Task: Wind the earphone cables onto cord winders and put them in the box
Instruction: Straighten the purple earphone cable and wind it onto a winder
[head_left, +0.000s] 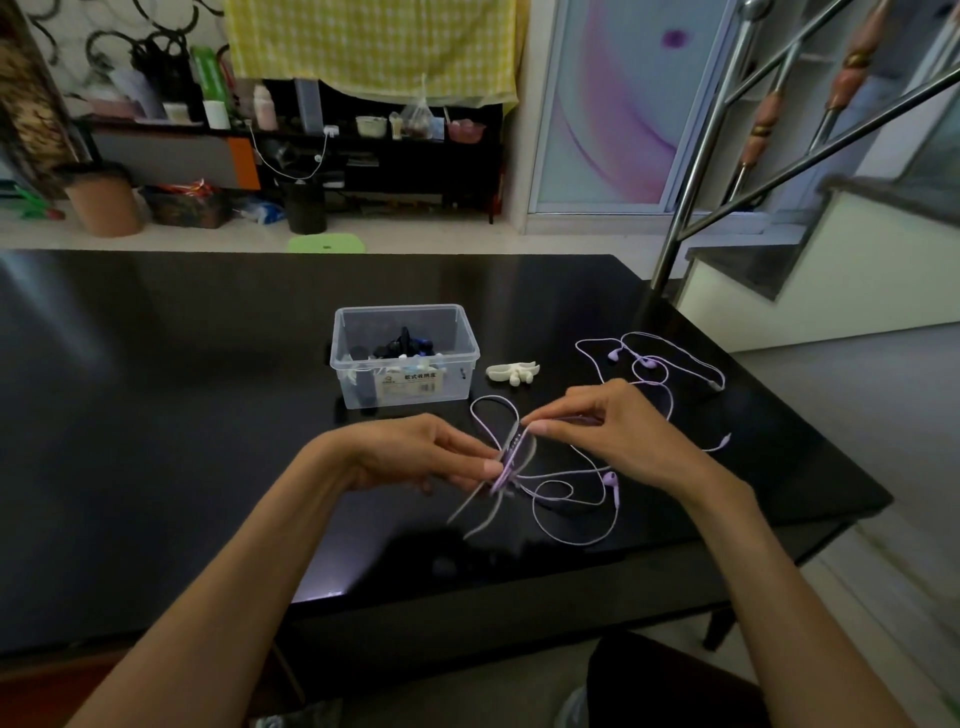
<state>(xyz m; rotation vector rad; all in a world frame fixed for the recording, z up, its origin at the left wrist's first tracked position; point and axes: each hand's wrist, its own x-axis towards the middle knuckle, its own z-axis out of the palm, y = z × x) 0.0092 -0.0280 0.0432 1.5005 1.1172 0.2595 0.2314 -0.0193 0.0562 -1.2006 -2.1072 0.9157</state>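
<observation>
A glossy black tabletop (182, 415) fills the view, with a cluttered shelf and a yellow checked cloth along the far wall and a steel stair railing to the right. Near the middle stands a clear plastic box (404, 355), already holding a jumble of dark and white items that look like wound earphones on winders, so part of the job appears done.

In front of the box, the left hand (415, 452) pinches a pale cord winder (506, 460) between thumb and fingertips, its long tails hanging down toward the tabletop. The right hand (608, 431) pinches the cable of a lilac earphone (612, 480) at the winder's top, the other fingers curled. A loop of cable rises behind the winder; most of it lies loose on the tabletop in front, buds included, so winding seems barely started.

Just right of the box rests a spare white cord winder (513, 372), unused. Further right, a second lilac earphone (647, 362) sprawls unwound. By this reading, two earphones remain to be wound and boxed.
</observation>
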